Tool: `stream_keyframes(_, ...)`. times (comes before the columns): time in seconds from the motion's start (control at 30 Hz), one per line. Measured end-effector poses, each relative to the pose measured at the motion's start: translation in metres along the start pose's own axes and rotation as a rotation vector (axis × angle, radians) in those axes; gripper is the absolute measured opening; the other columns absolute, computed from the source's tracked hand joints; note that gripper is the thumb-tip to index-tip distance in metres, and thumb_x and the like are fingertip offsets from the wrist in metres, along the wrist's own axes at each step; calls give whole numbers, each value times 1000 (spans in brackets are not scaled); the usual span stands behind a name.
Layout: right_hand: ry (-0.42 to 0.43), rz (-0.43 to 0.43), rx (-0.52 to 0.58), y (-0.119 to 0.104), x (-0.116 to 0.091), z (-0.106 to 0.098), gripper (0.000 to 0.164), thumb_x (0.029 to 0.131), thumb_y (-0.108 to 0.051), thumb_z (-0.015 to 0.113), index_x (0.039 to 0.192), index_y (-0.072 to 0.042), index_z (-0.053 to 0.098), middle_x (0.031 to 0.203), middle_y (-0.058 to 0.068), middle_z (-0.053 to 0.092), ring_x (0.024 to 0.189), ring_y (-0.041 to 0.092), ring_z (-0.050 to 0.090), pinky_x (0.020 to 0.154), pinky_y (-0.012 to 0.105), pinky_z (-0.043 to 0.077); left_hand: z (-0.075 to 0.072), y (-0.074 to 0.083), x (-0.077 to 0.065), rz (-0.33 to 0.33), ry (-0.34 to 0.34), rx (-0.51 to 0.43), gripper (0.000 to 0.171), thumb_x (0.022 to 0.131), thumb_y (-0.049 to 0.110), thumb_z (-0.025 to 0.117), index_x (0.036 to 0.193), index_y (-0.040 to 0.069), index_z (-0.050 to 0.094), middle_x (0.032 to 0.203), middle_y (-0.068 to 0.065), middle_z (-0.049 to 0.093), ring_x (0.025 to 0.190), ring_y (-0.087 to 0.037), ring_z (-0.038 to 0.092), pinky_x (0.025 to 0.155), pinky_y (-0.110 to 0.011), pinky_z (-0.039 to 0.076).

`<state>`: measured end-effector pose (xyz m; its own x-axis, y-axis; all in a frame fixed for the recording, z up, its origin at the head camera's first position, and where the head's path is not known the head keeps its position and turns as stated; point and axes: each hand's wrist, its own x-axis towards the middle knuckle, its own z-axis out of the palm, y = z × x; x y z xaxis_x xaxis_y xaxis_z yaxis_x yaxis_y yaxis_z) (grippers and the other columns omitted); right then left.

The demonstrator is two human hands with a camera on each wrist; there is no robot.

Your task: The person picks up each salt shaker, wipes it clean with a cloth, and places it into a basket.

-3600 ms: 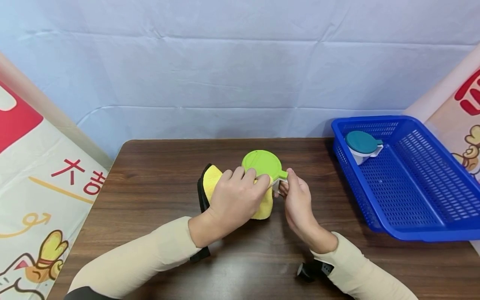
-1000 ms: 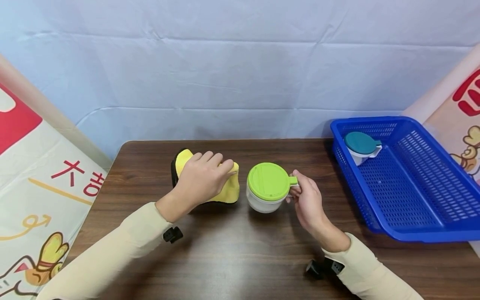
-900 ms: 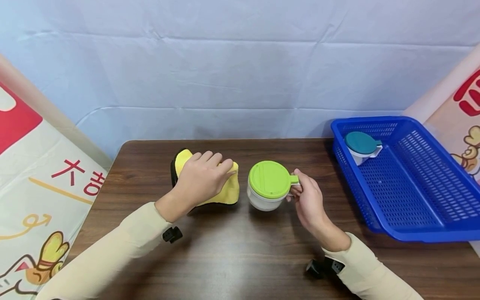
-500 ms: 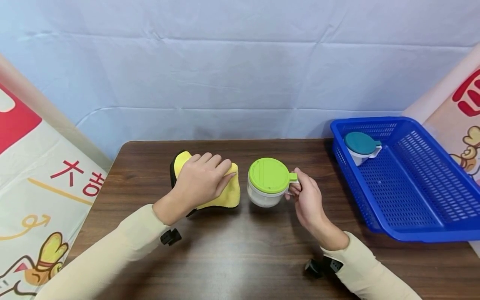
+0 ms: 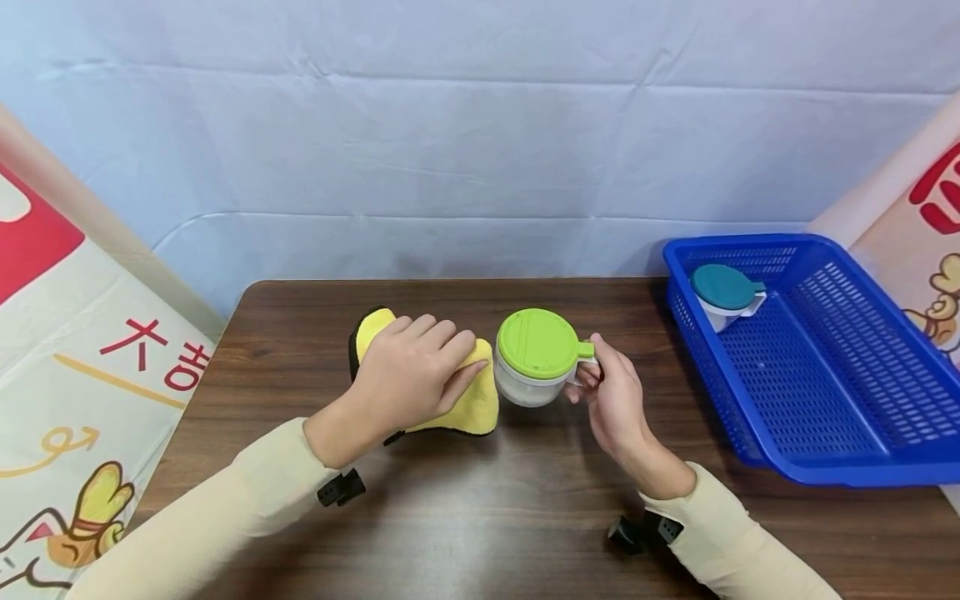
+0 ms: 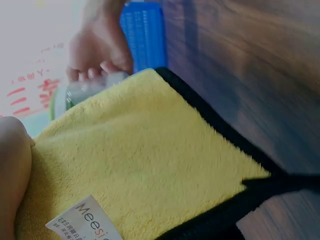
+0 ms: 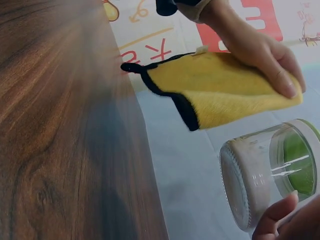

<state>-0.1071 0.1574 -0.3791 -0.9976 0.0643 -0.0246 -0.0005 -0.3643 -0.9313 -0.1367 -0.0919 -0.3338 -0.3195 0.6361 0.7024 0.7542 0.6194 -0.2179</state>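
My right hand (image 5: 617,398) grips the handle of a clear seasoning jar (image 5: 529,392) with a lime-green lid (image 5: 537,343). The jar is held off the table, and its see-through body (image 7: 250,172) shows side-on in the right wrist view. Close to its left side, my left hand (image 5: 408,371) pinches a yellow cleaning cloth (image 5: 476,404) edged in black. That cloth (image 6: 135,150) fills much of the left wrist view, a white label (image 6: 86,220) on it, and hides part of the jar. Whether cloth and jar touch, I cannot tell.
A blue plastic basket (image 5: 757,433) stands on the right of the brown wooden table (image 5: 480,517). In its far left corner sits a similar jar with a teal lid (image 5: 723,286). A pale cloth backdrop (image 5: 480,150) hangs behind the table.
Earlier the cloth was pressed against the jar, then drawn away to the left. Over the last half second my left hand has brought it back rightward, while the jar shifted slightly farther away.
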Motion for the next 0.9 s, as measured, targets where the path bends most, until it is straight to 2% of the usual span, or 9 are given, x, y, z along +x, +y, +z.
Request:
stream_keyframes(0.2, 22, 1, -9, 1, 1, 2, 45, 112, -21, 28, 67, -12, 31, 64, -5, 28, 58, 12, 28, 53, 25, 35, -8, 16, 6, 9, -59, -49, 38, 106, 37, 43, 84, 11, 61, 67, 1, 50, 58, -19, 47, 54, -30, 38)
stream_keyframes(0.37, 22, -14, -50, 2, 0, 3, 46, 112, -23, 30, 68, -12, 30, 64, -4, 28, 58, 12, 30, 55, 25, 36, -8, 27, 10, 21, -101, -70, 31, 101, 37, 52, 84, 12, 61, 69, 2, 53, 58, -18, 48, 54, -29, 39)
stream_keyframes(0.5, 21, -21, -60, 3, 0, 4, 46, 112, -25, 31, 68, -12, 31, 64, -3, 28, 58, 13, 30, 55, 25, 36, -8, 36, 16, 14, -82, -80, 26, 94, 36, 59, 82, 13, 60, 71, 2, 57, 59, -17, 50, 53, -28, 38)
stream_keyframes(0.7, 21, -17, -68, 3, -1, 5, 46, 112, -27, 32, 68, -12, 31, 64, -2, 27, 59, 13, 31, 56, 25, 37, -5, 48, 29, 23, 24, -75, 18, 84, 29, 56, 76, 14, 56, 62, 4, 44, 53, -14, 39, 48, -25, 29)
stream_keyframes(0.8, 28, -9, -69, 3, -2, 6, 47, 112, -27, 33, 68, -13, 33, 63, -3, 30, 59, 12, 33, 56, 24, 37, -4, 54, 35, 9, 36, -41, 20, 87, 30, 60, 76, 14, 57, 61, 4, 43, 53, -13, 38, 48, -24, 28)
stream_keyframes(0.9, 47, -1, -62, 4, -3, 8, 48, 112, -26, 34, 65, -14, 34, 62, -5, 33, 58, 9, 34, 57, 23, 33, -3, 62, 42, -28, 8, -1, 27, 91, 36, 66, 76, 15, 57, 61, 4, 43, 53, -13, 40, 49, -24, 28)
